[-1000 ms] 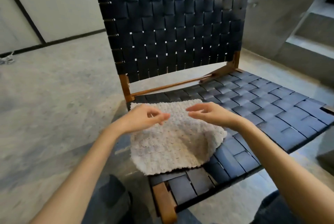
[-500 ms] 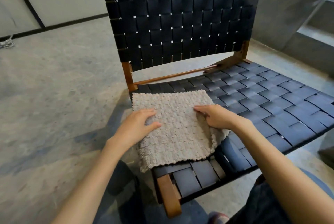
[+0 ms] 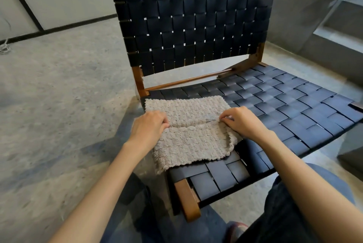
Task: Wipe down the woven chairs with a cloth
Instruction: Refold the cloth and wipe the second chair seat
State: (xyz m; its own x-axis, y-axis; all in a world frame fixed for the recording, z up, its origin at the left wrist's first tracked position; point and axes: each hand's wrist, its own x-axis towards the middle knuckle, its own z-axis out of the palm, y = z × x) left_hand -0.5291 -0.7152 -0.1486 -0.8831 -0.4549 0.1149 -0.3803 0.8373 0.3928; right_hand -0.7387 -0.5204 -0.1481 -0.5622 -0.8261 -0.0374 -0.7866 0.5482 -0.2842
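- Pinching the grey terry cloth (image 3: 188, 134) with both hands, I have a fold raised across its middle: my left hand (image 3: 148, 128) has its fingers curled shut on the cloth's left edge, and my right hand (image 3: 242, 122) nips the ridge between thumb and fingertips.
- The cloth lies on the near left corner of the woven seat (image 3: 284, 105), its far half flat on the dark straps, its near edge reaching the front and slightly overhanging the left side.
- I judge this is folding the cloth into a pad; no wiping of the straps looks begun.
- Beyond it the woven backrest (image 3: 192, 17) stands upright on the brown wooden frame (image 3: 187, 201), with concrete floor (image 3: 59, 95) all round.
- Risk: the overhanging corner could drag the cloth off onto the gritty floor if I let go unevenly.
- Risk: a loose, lopsided fold would bunch under pressure and snag its loops in the gaps between straps.
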